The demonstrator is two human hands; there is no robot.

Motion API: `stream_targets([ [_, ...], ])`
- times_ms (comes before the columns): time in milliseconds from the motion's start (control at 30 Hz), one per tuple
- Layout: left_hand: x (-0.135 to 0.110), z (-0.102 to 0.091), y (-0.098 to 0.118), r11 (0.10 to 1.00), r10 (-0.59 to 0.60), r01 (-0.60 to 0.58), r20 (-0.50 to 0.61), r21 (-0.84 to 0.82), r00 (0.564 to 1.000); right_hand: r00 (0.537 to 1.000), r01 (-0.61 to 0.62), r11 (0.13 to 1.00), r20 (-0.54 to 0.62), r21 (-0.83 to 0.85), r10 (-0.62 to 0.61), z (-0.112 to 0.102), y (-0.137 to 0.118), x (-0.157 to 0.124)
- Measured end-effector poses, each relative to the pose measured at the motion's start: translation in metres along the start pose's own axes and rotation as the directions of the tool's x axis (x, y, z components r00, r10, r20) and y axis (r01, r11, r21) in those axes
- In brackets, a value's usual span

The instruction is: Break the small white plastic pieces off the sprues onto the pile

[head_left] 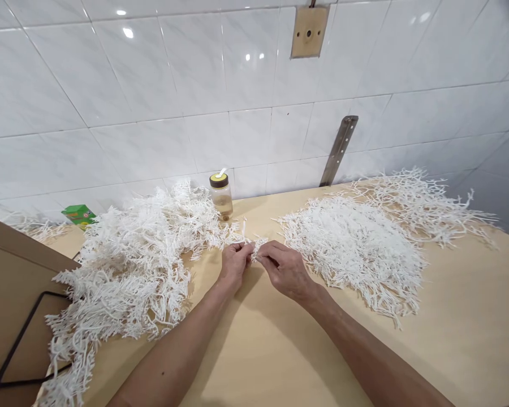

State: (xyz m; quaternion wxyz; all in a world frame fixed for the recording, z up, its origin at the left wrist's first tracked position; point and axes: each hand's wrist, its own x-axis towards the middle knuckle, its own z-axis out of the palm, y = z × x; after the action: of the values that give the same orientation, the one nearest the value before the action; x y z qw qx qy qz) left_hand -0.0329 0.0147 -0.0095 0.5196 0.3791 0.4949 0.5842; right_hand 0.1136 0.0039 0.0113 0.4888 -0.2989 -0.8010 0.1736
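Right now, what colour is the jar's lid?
The jar has a dark brown lid with a yellowish rim, seen best in the head view.

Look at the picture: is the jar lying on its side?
No, the jar stands upright by the wall, lid on top, between the two white piles.

Matt pale wood tabletop [458,316]; glossy white wall tiles [152,85] (upper frame); clear plastic jar [221,196]; dull metal bracket [338,150]; matt brown cardboard [8,282].

On the table [470,316], the jar [221,195] stands behind both hands, between two piles of plastic sprigs [127,265] [356,243].
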Motion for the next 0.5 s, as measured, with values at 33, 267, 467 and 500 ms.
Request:
stream_targets([
  [33,0.001,-0.001,0.0,1.0,0.009,-0.008,0.015,-0.019,1.0,1.0,0.014,1.0,-0.003,0.008,-0.014,0.0,-0.003,0.0],
  [267,0.005,-0.005,-0.001,0.986,-0.086,0.09,0.035,-0.139,0.996,0.906,-0.324,0.937,-0.33,-0.132,0.266,-0.027,0.032,0.005],
  [467,-0.003,0.001,0.004,0.989,-0.095,0.1,0.055,-0.106,0.994,0.865,-0.463,0.823,-0.369,-0.328,0.339,-0.051,0.058,0.006],
  [500,-0.004,0.002,0.004,0.992,-0.087,0.091,0.047,-0.088,0.995,0.87,-0.467,0.84,-0.311,-0.276,0.382,-0.048,0.054,0.007],
])
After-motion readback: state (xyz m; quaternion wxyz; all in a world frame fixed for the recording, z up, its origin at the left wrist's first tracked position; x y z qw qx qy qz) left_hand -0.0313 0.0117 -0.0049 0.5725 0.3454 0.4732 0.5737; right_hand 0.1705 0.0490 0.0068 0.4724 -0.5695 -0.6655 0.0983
